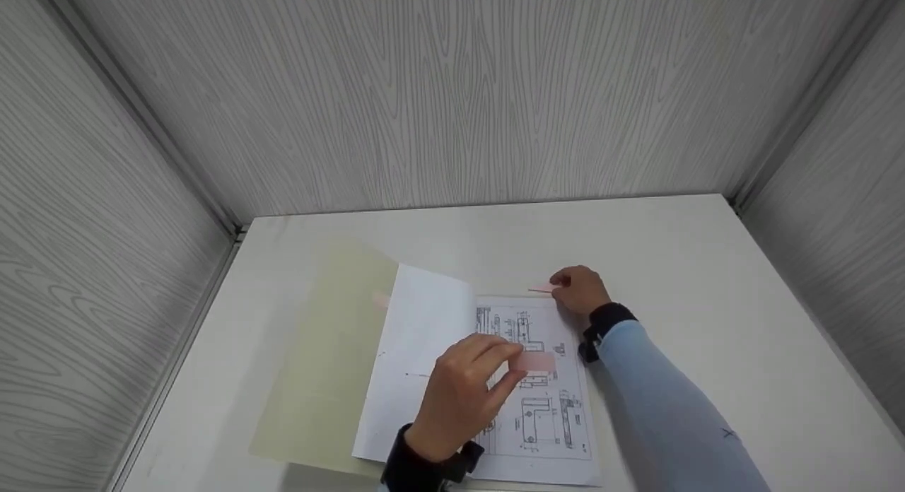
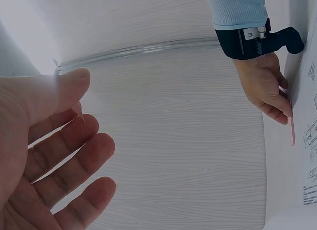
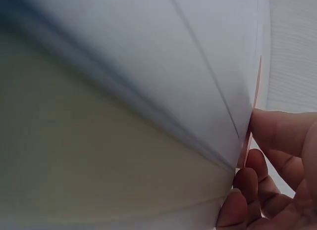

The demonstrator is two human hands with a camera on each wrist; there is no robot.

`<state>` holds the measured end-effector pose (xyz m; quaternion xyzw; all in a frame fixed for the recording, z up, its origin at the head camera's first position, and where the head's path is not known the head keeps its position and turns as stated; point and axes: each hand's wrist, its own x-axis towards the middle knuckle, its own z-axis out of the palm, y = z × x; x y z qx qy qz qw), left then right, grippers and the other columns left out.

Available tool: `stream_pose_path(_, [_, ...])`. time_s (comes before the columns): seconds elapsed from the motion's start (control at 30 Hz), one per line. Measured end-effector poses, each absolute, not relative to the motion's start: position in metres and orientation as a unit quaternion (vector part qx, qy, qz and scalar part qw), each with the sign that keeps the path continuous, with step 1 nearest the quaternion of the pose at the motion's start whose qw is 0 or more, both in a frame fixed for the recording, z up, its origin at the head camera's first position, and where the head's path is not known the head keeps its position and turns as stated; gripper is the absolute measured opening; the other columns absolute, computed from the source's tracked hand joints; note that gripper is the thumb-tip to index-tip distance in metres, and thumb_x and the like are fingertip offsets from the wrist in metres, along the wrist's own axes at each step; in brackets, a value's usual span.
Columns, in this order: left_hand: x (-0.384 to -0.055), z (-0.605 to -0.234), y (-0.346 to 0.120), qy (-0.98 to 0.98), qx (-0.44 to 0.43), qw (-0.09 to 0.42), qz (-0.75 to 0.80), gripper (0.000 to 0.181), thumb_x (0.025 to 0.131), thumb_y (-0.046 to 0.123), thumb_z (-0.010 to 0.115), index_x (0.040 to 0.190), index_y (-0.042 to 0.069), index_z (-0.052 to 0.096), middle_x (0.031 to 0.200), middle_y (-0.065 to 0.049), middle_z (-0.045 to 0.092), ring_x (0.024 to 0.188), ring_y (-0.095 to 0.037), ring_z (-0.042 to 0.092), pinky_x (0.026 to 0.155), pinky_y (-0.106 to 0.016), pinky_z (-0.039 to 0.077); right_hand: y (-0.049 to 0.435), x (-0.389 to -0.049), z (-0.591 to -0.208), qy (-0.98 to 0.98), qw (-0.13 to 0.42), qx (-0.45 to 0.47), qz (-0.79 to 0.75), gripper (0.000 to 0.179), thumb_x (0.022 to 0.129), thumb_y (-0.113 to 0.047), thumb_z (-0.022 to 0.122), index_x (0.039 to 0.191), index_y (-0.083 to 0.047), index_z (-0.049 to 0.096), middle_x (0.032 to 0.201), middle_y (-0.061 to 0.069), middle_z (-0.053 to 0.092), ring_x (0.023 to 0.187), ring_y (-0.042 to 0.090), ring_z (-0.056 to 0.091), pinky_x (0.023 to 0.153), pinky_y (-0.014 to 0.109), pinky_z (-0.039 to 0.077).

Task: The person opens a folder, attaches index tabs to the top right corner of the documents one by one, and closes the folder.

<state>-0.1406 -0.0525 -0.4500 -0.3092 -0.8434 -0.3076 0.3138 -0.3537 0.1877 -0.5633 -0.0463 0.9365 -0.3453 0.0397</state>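
Observation:
Over the open folder of papers (image 1: pixel 322 365), my left hand (image 1: pixel 466 386) pinches a pink sticky note (image 1: pixel 535 362) between thumb and forefinger. That note overlaps the printed technical drawing (image 1: pixel 544 414) in the head view; in the left wrist view only a thin sliver of it shows between the fingers. At the top right corner of the drawing sheet, my right hand (image 1: pixel 583 292) grips a thin pink sticky note pad (image 1: pixel 543 288). The pad appears edge-on in the left wrist view, and in the right wrist view it lies along the sheets' edge under the thumb.
A white blank-backed page (image 1: pixel 417 350) is turned to the left, partly raised, over the pale yellow-green cover. A pink tab (image 1: pixel 381 299) shows beside it. The white table (image 1: pixel 707 287) is bounded by grey wood-grain panels (image 1: pixel 452 89) at the back and both sides.

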Motion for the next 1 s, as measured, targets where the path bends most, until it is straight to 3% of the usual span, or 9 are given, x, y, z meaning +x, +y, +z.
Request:
stream_pose_path(0.2, [-0.142, -0.449, -0.052, -0.844, -0.306, 0.313, -0.309, 0.02, 0.086, 0.025, 0.073, 0.102, 0.012, 0.073, 0.092, 0.003, 0.068, 0.085, -0.009, 0.062, 0.08, -0.021, 0.051, 0.194, -0.346, -0.558, 0.897, -0.001, 0.005, -0.441, 0.03, 0.092, -0.013, 0.06, 0.122, -0.007, 0.061, 0.12, 0.015, 0.054, 0.106, 0.03, 0.05, 0.092, 0.043, 0.043])
stream_pose_path(0.37, [-0.143, -0.449, -0.053, -0.85, -0.298, 0.308, -0.308, 0.02, 0.086, 0.024, 0.074, 0.102, 0.012, 0.074, 0.093, 0.003, 0.068, 0.087, -0.009, 0.062, 0.081, -0.022, 0.051, 0.194, -0.319, -0.528, 0.827, -0.01, 0.002, -0.562, 0.029, 0.096, -0.02, 0.059, 0.121, -0.005, 0.06, 0.114, 0.013, 0.057, 0.103, 0.028, 0.051, 0.089, 0.041, 0.044])
stream_pose_path(0.5, [-0.144, -0.452, -0.054, -0.864, -0.282, 0.294, -0.297, 0.02, 0.086, 0.025, 0.073, 0.102, 0.013, 0.074, 0.093, 0.003, 0.068, 0.087, -0.01, 0.062, 0.08, -0.024, 0.051, 0.186, -0.273, -0.488, 0.776, 0.058, -0.104, -0.619, 0.034, 0.099, -0.034, 0.054, 0.116, -0.006, 0.059, 0.107, 0.018, 0.058, 0.098, 0.031, 0.055, 0.084, 0.043, 0.047])
stream_pose_path(0.67, [-0.145, -0.455, -0.055, -0.878, -0.275, 0.286, -0.268, 0.018, 0.086, 0.023, 0.073, 0.1, 0.012, 0.074, 0.088, 0.002, 0.065, 0.082, -0.011, 0.061, 0.075, -0.022, 0.051, 0.166, -0.208, -0.448, 0.744, 0.123, -0.281, -0.594, 0.027, 0.104, -0.017, 0.042, 0.121, -0.004, 0.056, 0.103, 0.015, 0.065, 0.09, 0.031, 0.062, 0.076, 0.038, 0.053])
stream_pose_path(0.8, [-0.147, -0.459, -0.053, -0.88, -0.28, 0.286, -0.257, 0.015, 0.085, 0.021, 0.074, 0.097, 0.011, 0.074, 0.084, 0.001, 0.063, 0.079, -0.011, 0.06, 0.073, -0.022, 0.052, 0.152, -0.185, -0.451, 0.739, 0.11, -0.337, -0.572, 0.028, 0.096, -0.01, 0.057, 0.124, -0.005, 0.056, 0.112, 0.007, 0.065, 0.097, 0.024, 0.065, 0.072, 0.036, 0.056])
stream_pose_path(0.9, [-0.147, -0.461, -0.051, -0.882, -0.281, 0.281, -0.253, 0.015, 0.086, 0.021, 0.074, 0.096, 0.01, 0.075, 0.084, 0.001, 0.063, 0.079, -0.011, 0.061, 0.073, -0.023, 0.052, 0.146, -0.18, -0.459, 0.743, 0.108, -0.311, -0.582, 0.031, 0.091, -0.013, 0.066, 0.12, -0.007, 0.058, 0.114, 0.006, 0.064, 0.101, 0.022, 0.065, 0.074, 0.036, 0.057])
stream_pose_path(1.0, [-0.146, -0.461, -0.051, -0.885, -0.28, 0.276, -0.249, 0.019, 0.085, 0.023, 0.075, 0.099, 0.01, 0.075, 0.086, 0.001, 0.064, 0.081, -0.012, 0.061, 0.074, -0.024, 0.052, 0.146, -0.18, -0.464, 0.741, 0.114, -0.266, -0.606, 0.028, 0.09, -0.012, 0.068, 0.116, -0.006, 0.059, 0.107, 0.007, 0.064, 0.093, 0.024, 0.066, 0.073, 0.035, 0.057])
